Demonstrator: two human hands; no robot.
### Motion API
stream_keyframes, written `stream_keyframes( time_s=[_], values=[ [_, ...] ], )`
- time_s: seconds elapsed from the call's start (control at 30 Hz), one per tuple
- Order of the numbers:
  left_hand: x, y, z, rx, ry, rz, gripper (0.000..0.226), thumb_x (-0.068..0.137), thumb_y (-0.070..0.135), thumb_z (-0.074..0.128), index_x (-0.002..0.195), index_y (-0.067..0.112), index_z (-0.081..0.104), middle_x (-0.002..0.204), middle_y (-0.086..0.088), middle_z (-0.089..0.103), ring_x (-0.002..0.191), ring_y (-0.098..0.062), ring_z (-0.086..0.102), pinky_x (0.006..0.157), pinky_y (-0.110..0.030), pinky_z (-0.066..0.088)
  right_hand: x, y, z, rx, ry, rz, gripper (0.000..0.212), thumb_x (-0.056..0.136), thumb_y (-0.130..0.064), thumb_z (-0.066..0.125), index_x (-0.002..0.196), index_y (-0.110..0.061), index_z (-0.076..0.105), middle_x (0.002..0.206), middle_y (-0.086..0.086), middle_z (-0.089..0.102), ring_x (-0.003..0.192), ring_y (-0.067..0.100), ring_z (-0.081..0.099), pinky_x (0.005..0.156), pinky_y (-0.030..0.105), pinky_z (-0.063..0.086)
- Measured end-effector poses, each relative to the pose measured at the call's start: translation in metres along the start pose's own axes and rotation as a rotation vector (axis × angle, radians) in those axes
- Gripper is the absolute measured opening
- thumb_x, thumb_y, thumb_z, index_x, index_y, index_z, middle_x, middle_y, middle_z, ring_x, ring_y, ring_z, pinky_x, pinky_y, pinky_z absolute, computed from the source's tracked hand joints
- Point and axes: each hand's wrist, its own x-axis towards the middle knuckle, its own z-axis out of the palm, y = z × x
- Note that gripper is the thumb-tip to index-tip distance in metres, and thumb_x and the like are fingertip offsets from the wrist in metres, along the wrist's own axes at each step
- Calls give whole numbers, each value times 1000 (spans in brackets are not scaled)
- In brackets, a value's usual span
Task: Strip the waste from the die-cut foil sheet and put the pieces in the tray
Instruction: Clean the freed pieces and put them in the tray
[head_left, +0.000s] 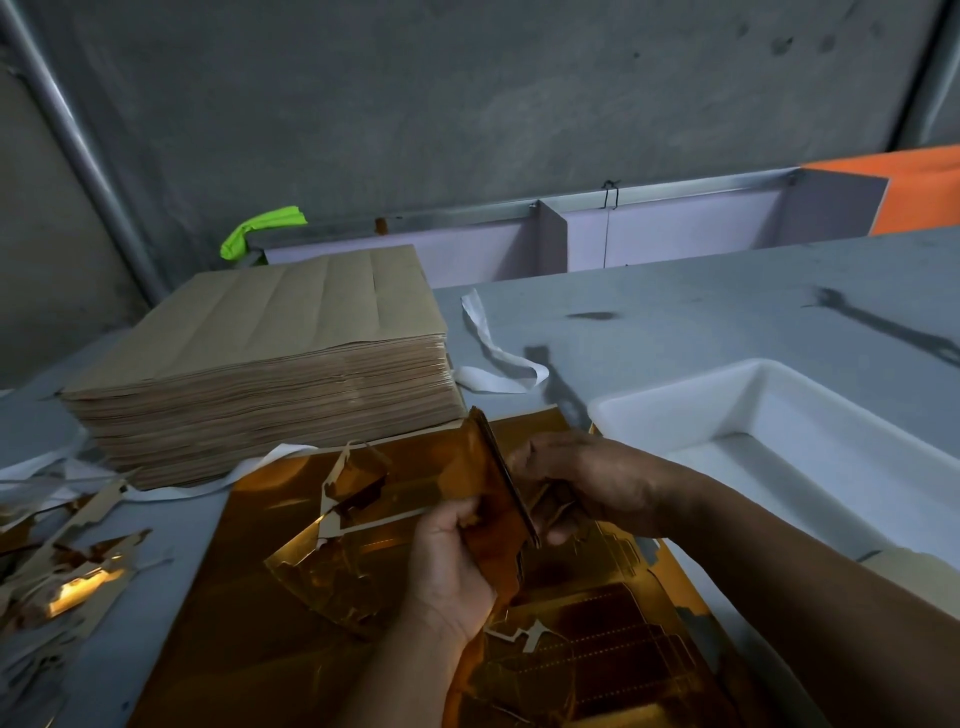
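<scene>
The die-cut piece (493, 483) is held in the air, standing almost on its edge, above the gold foil sheet (291, 623) that lies flat on the table (675, 312). The left hand (452, 561) grips the piece from 7 o'clock, with its fingers curled round the lower part. The right hand (587, 483) holds it from 3 o'clock with bent fingers closed on the foil; which fold they pinch I cannot tell.

At 9 o'clock from the piece there is a ragged waste strip (353, 499), white on its back. I cannot tell if it is attached to the piece.

I judge that the step is to free this piece from its last waste. To do it well, one hand should hold close to the cut line while the other pulls slowly and flat along it. This way the small joints break and the thin foil probably does not crease or tear.

The tray (727, 400) waits near, at 2 o'clock, so the carry is short.

Further out, a scrap pile (67, 577) lies at 9 o'clock, a brown paper stack (270, 374) stands at 11 o'clock, and a white strip (498, 358) lies at 12 o'clock.
</scene>
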Motion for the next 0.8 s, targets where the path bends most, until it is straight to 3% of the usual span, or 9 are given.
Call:
stream_keyframes(
  time_s=[0.1, 0.2, 0.3, 0.43, 0.5, 0.6, 0.7, 0.8],
  values=[
    [-2, -1, 6, 125, 109, 83, 44, 75, 33, 60, 115, 20, 70, 111, -11, 73, 99, -28, 71, 71, -38, 53, -2, -2, 4, -91, 60, -3, 40, 83, -51, 65, 103, -16, 62, 90, 5, 72, 82, 23, 72, 68, 32, 56],
    [-4, 0, 10, 256, 191, 193, 34, 81, 21, 62, 115, 28, 61, 110, -10, 70, 101, -31, 66, 71, -44, 52, 0, -2, 5, -213, 118, 24, 34, 91, -29, 67, 122, -19, 56, 109, 6, 69, 92, 25, 71, 76, 35, 60],
    [-5, 6, 15, 392, 240, 351, 35, 90, 6, 60, 111, 32, 54, 114, -9, 65, 102, -29, 63, 84, -53, 53, 1, -4, 3, -232, 160, 45, 44, 93, -15, 64, 133, -25, 51, 119, 2, 65, 104, 23, 65, 89, 38, 57],
    [-9, 16, 20, 456, 254, 494, 64, 85, -4, 63, 125, 43, 46, 113, -1, 64, 97, -14, 64, 71, -25, 47, 3, -1, 1, -161, 231, -36, 26, 91, -3, 62, 105, -24, 67, 101, -1, 72, 96, 14, 69, 84, 31, 56],
    [-10, 19, 21, 498, 255, 526, 65, 85, -4, 63, 130, 41, 46, 110, 2, 67, 95, -9, 65, 70, -21, 44, 3, -1, 3, -136, 249, -78, 28, 92, -2, 61, 96, -28, 69, 91, -6, 74, 90, 10, 71, 76, 24, 56],
    [-11, 19, 22, 575, 247, 532, 55, 87, -1, 62, 130, 32, 50, 112, 2, 66, 102, -14, 63, 70, -22, 44, 3, -3, 3, -144, 274, -107, 29, 92, -3, 63, 91, -31, 71, 91, -6, 75, 91, 13, 71, 80, 30, 58],
    [-11, 16, 21, 610, 265, 494, 49, 88, 1, 60, 126, 31, 53, 112, 1, 63, 103, -17, 62, 71, -26, 46, 3, -2, 3, -211, 248, -63, 23, 91, -3, 63, 103, -21, 69, 103, 4, 73, 99, 20, 69, 91, 39, 57],
    [-11, 9, 19, 632, 266, 406, 47, 89, 2, 59, 128, 28, 53, 116, -5, 63, 107, -24, 62, 89, -46, 51, 2, -1, 5, -326, 202, 9, 21, 89, -4, 64, 100, -22, 67, 100, 4, 71, 97, 19, 68, 90, 37, 56]
  ],
)
